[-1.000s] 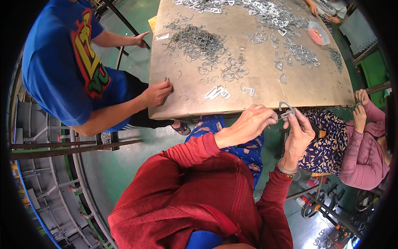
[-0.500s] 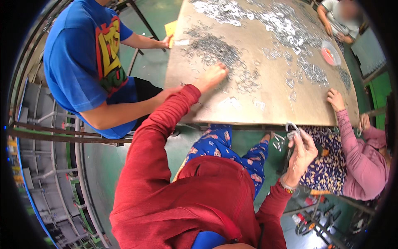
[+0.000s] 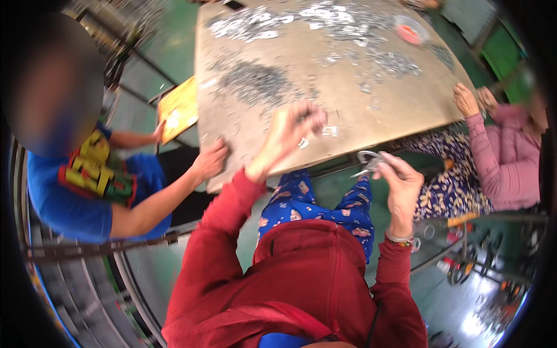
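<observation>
My right hand (image 3: 401,184) pinches a curved, hook-like metal piece (image 3: 368,158) between thumb and fingers, just off the table's near edge. Thin ends stick out of the grip below it; whether they belong to a second part I cannot make out. My left hand (image 3: 293,130), smeared by motion, is above the near part of the table (image 3: 232,153). Its fingers look bent, and what they may hold does not show. Beside it lie a few small pale metal pieces (image 3: 331,131). A pile of small grey metal parts (image 3: 252,81) spreads just beyond.
Brighter metal parts (image 3: 255,22) cover the far side, near a clear tub (image 3: 411,30) with reddish contents. At left, a person in a blue shirt (image 3: 75,203) holds a yellow board (image 3: 180,109). On the right, a person in pink sleeves (image 3: 493,151) rests a hand at the table edge.
My left hand has drawn back from the grey pile toward the near edge. My right hand, still holding the metal piece, sits closer to it. The person at left now leans back.
</observation>
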Available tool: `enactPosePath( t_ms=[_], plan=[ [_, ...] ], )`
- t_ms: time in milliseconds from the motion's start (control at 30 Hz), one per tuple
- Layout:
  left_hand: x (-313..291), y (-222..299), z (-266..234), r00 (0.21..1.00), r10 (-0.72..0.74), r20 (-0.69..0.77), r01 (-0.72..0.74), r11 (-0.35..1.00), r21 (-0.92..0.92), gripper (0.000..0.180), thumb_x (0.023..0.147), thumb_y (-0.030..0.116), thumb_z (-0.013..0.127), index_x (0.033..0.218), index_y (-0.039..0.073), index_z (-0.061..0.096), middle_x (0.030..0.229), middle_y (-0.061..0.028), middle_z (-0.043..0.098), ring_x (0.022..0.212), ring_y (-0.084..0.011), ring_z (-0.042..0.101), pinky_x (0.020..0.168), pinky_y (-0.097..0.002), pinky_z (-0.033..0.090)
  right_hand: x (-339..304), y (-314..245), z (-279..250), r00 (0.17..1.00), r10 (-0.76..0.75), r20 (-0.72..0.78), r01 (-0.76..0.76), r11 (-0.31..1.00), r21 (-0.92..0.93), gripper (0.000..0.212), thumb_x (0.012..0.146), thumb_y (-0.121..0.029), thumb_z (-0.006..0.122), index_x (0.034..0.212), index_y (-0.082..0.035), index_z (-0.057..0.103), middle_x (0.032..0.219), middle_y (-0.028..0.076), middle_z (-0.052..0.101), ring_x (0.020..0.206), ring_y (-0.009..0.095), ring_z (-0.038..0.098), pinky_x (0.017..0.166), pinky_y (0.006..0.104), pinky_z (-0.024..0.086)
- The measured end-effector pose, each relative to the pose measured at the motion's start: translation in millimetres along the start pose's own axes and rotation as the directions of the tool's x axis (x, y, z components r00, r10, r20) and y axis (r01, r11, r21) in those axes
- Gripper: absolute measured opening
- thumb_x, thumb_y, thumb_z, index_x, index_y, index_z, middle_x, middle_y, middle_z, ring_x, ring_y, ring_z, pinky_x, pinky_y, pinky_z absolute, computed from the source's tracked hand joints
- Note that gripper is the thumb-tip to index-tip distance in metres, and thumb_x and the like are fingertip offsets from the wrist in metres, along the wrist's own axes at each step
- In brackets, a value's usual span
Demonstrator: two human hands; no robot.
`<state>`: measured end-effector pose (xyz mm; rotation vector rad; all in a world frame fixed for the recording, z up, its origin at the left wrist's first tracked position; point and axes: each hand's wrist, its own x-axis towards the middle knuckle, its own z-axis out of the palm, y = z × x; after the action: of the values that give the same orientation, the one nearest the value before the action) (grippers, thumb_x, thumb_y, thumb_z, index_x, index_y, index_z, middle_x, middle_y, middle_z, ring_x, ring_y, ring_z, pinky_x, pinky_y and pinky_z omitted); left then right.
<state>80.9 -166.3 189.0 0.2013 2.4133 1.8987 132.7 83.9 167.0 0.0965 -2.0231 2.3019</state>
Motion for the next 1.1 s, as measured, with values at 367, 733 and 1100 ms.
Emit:
enactPosePath(
  t_ms=[367,733,1100],
  plan=[
    [-25,2,107,0.855,0.517,-0.038,-0.496,0.838,0.225,0.015,0.072,-0.001,0.066,0.085,0.003,0.058,0.097,-0.0114,0.059,0.091,-0.0260,0.056,0.078,-0.0348,0.044,-8,12,2,0.994,-0.112,0.009,0.111,0.992,0.056,0.017,0.078,0.009,0.062,0.095,0.006,0.064,0.091,0.011,0.062,0.073,0.013,0.061,0.062,0.0228,0.052],
    [-21,-10,103,0.925,0.378,-0.037,-0.379,0.924,-0.043,0.007,0.084,-0.003,0.056,0.090,-0.001,0.053,0.084,-0.0113,0.064,0.082,-0.0187,0.064,0.072,-0.0285,0.051,126,54,-22,0.976,-0.175,0.126,0.215,0.829,-0.516,0.022,0.078,-0.009,0.063,0.099,-0.001,0.065,0.089,0.014,0.066,0.070,0.021,0.062,0.066,0.0314,0.049],
    [-34,-26,96,0.896,0.445,0.015,-0.445,0.896,0.008,0.008,0.080,-0.004,0.059,0.087,-0.001,0.055,0.084,-0.0110,0.062,0.079,-0.0216,0.062,0.070,-0.0310,0.049,165,105,-33,0.765,-0.211,0.608,0.634,0.084,-0.768,0.034,0.073,0.004,0.052,0.107,0.001,0.054,0.093,0.025,0.055,0.089,0.040,0.054,0.078,0.0388,0.048]
  ],
)
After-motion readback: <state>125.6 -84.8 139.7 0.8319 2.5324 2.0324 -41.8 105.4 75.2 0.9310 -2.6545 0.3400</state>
